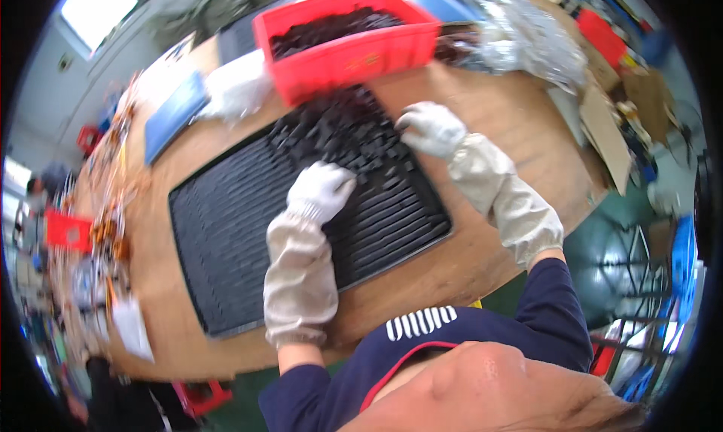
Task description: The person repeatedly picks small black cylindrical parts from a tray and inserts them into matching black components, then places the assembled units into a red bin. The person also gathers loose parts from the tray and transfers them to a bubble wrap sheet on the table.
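**Gloved hands on the slotted tray**

Nearest, the left hand (322,189) in a white cloth glove rests curled, fingers pressed together, on the black ribbed plastic tray (226,228). Small black parts (339,131) lie heaped just beyond it at the tray's far end. The right hand (431,128), loosely spread, touches their right edge, below the red plastic bin (354,55) on the wooden worktop (512,123).

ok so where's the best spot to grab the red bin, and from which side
Probably by the rim of the red bin, one hand on each short end. It is open-topped and filled with small dark parts, so a level two-handed lift looks safest. The near long wall faces the black tray, where the left hand and right hand rest.
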